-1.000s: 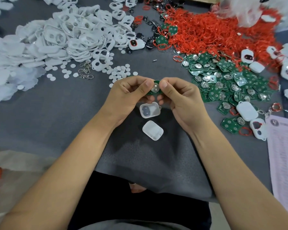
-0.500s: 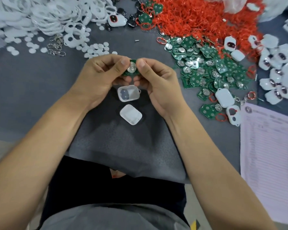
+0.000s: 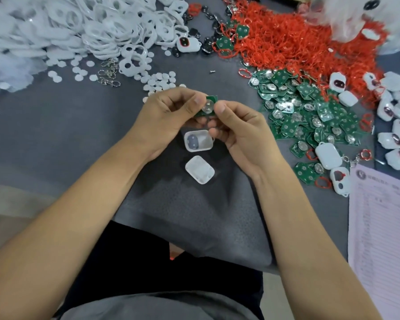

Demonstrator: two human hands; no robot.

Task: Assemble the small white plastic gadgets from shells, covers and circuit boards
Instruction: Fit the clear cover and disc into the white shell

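A green circuit board (image 3: 208, 106) with a round silver battery holder is pinched between both thumbs and fingers above the grey mat. My left hand (image 3: 169, 116) grips its left side, my right hand (image 3: 238, 128) its right side. Just below the hands an open white shell (image 3: 198, 140) lies hollow side up with a grey pad inside. A white cover (image 3: 199, 169) lies nearer to me, separate from the shell.
A pile of green circuit boards (image 3: 310, 112) lies to the right, red rings (image 3: 298, 40) behind it. White covers (image 3: 79, 26) and small discs (image 3: 157, 82) fill the far left. Finished white gadgets (image 3: 397, 132) sit far right; a printed sheet (image 3: 383, 239) lies near right.
Both hands keep hold of the same board in front of me with almost no shift. The camera view has tilted and moved; the shell and cover stay put.
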